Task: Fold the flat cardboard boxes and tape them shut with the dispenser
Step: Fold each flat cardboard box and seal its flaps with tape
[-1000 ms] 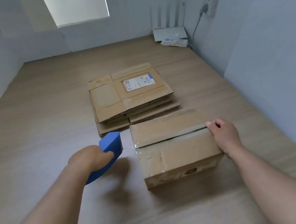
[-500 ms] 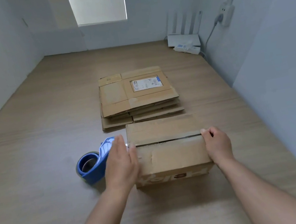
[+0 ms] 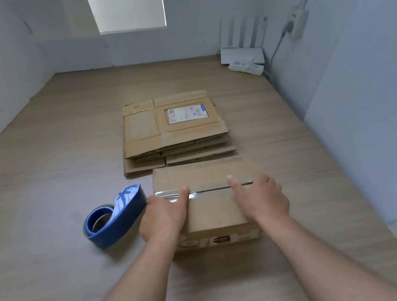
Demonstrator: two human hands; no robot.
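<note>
Left hand [image 3: 164,218] and right hand [image 3: 262,200] clasp the box [image 3: 215,212] on the table [image 3: 54,264], thumbs on its taped seam, each grip clamped on it. Dispenser [image 3: 121,214] lies just left; flat boxes [image 3: 173,128] stack just beyond, on the far side.

Left forearm [image 3: 127,299] and right forearm [image 3: 321,261], both bare to the lower frame edge, end in the left hand [image 3: 162,214] and right hand [image 3: 262,200]. Both hands are bare, each showing a short, plain thumbnail.
</note>
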